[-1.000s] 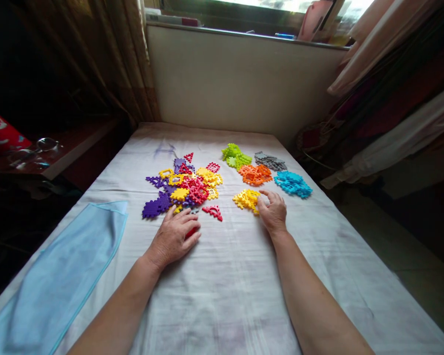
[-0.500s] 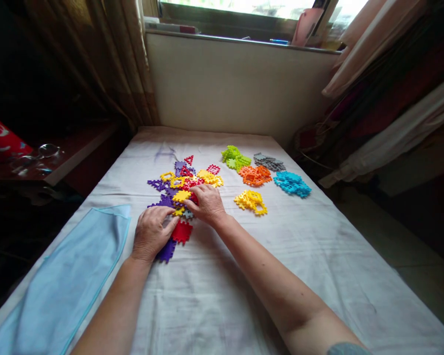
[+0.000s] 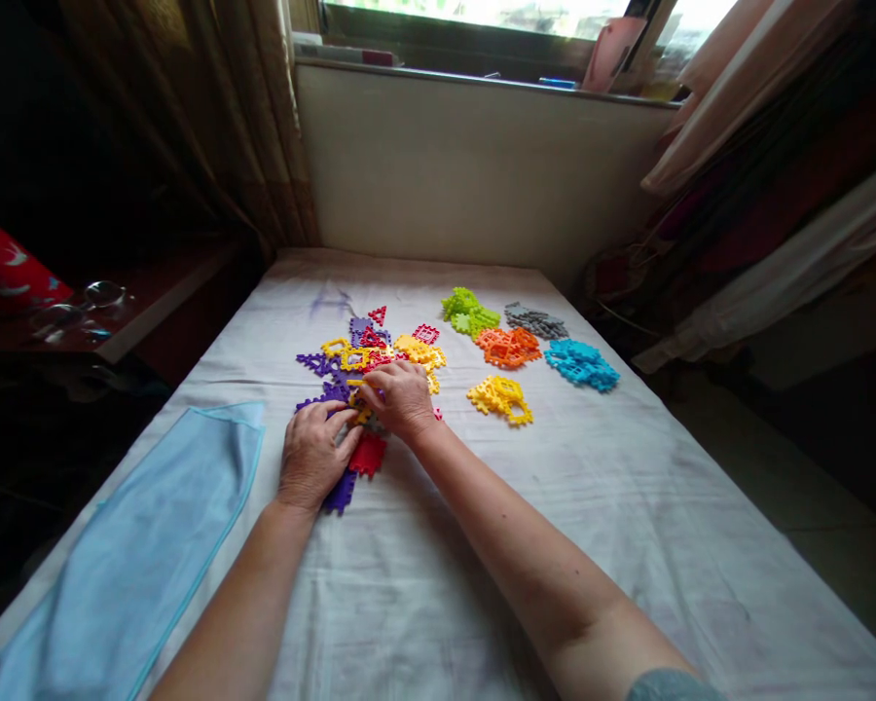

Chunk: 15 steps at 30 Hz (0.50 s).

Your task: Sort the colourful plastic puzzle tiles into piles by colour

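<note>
My right hand (image 3: 401,394) pinches a yellow piece (image 3: 357,383) over the mixed pile. Beside it, my left hand (image 3: 316,448) rests on the pile's near left side, fingers curved over pieces; what lies beneath them is hidden. The pile has purple pieces (image 3: 317,364), yellow pieces (image 3: 418,349) and red pieces. A red square piece (image 3: 369,455) and a purple piece (image 3: 341,492) lie just right of and below my left hand.
Sorted heaps lie to the right: green (image 3: 469,312), grey (image 3: 535,320), orange (image 3: 508,348), blue (image 3: 582,364) and yellow (image 3: 501,399). A light blue cloth (image 3: 161,526) covers the table's left side. Glasses (image 3: 106,292) sit on a side table.
My right hand has lifted the yellow piece, which now looks tilted on edge. My left hand has shifted slightly right, closer to the red square. The view has moved a little.
</note>
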{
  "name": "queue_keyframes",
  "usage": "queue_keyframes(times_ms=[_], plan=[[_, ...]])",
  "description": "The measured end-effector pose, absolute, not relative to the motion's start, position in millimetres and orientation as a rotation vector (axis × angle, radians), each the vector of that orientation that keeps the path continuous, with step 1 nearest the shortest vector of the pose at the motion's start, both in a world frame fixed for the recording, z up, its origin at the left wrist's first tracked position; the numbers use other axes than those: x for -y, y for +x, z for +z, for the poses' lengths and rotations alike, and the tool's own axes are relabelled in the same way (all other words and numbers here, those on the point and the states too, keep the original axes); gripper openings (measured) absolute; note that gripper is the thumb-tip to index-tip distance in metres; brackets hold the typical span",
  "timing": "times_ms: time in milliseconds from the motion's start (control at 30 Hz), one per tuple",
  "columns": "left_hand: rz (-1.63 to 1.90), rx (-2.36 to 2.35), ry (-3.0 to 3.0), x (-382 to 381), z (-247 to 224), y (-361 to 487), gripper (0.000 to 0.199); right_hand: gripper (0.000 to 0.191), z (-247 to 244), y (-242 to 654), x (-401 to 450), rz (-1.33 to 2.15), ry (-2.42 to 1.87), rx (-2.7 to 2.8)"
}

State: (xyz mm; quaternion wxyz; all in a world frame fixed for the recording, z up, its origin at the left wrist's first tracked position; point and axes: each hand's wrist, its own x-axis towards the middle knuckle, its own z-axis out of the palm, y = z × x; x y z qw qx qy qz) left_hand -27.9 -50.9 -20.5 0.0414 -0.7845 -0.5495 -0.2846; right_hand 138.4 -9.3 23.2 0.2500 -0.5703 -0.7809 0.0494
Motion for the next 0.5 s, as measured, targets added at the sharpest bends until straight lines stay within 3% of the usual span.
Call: queue_keyframes(times_ms=[233,500], plan=[[-0.899,1.675,-2.415,50,-21,-28,0.02,0.027,27,204,8,0.143,-1.515,1.652],[-0.898,1.638,-2.422,51,-17,-28,0.018,0.037,3,325,40,0.168,-1.846,1.214]])
